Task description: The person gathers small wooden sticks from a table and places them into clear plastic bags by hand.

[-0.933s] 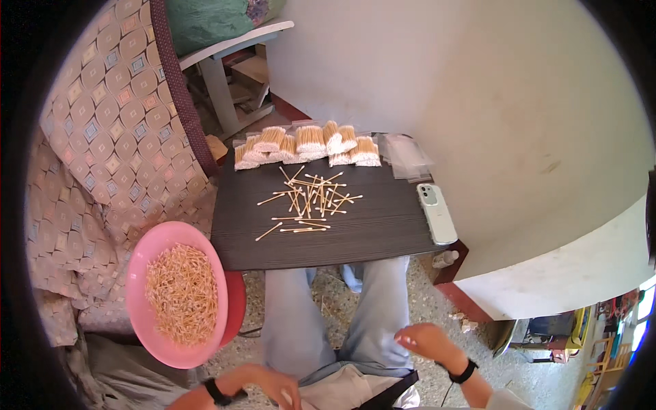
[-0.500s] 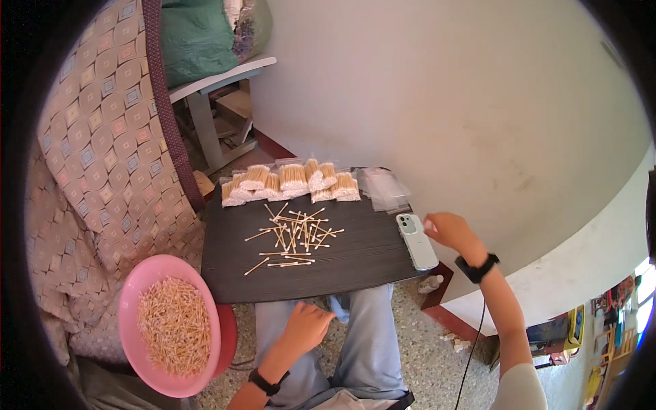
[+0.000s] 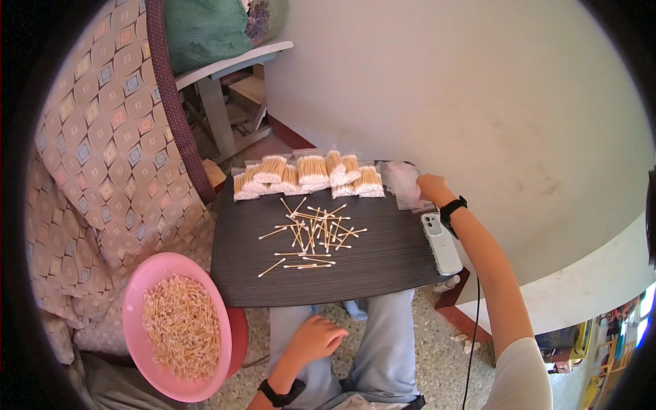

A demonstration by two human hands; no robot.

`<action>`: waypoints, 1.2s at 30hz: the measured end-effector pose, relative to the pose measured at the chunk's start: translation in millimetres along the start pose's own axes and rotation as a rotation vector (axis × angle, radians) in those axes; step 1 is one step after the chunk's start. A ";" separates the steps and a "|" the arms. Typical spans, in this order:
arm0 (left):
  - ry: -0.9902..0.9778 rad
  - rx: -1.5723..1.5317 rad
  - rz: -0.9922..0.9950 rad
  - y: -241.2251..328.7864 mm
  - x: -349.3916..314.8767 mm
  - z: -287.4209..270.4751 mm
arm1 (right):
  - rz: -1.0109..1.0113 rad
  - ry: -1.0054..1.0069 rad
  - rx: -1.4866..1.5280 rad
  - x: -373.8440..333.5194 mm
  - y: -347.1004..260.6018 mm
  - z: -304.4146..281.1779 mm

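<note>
My right hand (image 3: 433, 190) has its fingers bent onto the edge of a stack of clear plastic bags (image 3: 404, 186) at the table's far right corner; its fingertips are partly hidden. My left hand (image 3: 317, 339) hangs above my thigh, fingers loosely spread with nothing in them. Loose cotton swabs (image 3: 320, 229) lie scattered over the middle of the dark table (image 3: 236, 273). Along its far edge sits a row of bagged cotton swab bundles (image 3: 313, 171), some lying on others. At the right edge, below my right wrist, rests a pale-cased phone (image 3: 443, 246).
A pink basin (image 3: 137, 342) full of loose swabs stands left of the table, over something red. Patterned cloth (image 3: 102, 102) hangs at the left. The wall (image 3: 424, 82) rises behind the table. A black cable (image 3: 474, 342) and a small bottle (image 3: 447, 284) are at the right.
My right hand has moved away from beside the phone, up to the clear plastic bags. My left hand has shifted slightly down and its fingers are looser. The whole view has shifted a little.
</note>
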State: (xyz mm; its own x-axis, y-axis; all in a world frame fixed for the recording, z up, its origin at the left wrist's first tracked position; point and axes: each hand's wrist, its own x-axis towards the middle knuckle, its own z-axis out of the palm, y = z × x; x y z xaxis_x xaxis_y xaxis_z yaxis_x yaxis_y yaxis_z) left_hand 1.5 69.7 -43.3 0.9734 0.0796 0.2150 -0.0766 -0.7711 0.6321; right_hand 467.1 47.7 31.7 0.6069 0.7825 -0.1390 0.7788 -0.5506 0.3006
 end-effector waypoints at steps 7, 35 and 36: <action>0.079 -0.362 -0.236 18.2 -9.9 -20.4 | 0.126 0.305 -0.059 -21.7 -11.5 -11.7; 0.764 -0.714 1.012 142.5 -77.9 -155.4 | -0.097 0.454 0.742 -262.6 -55.8 -35.4; 0.731 -0.731 1.021 144.6 -77.7 -156.9 | -0.107 0.435 0.754 -261.1 -57.2 -36.1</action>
State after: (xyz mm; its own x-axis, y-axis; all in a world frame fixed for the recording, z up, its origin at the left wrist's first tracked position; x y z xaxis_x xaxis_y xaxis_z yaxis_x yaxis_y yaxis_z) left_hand -119.1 51.1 148.2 0.1198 0.1739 0.9774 -0.9633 -0.2178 0.1568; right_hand 258.3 -114.6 84.9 0.5297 0.7978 0.2880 0.8189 -0.3927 -0.4185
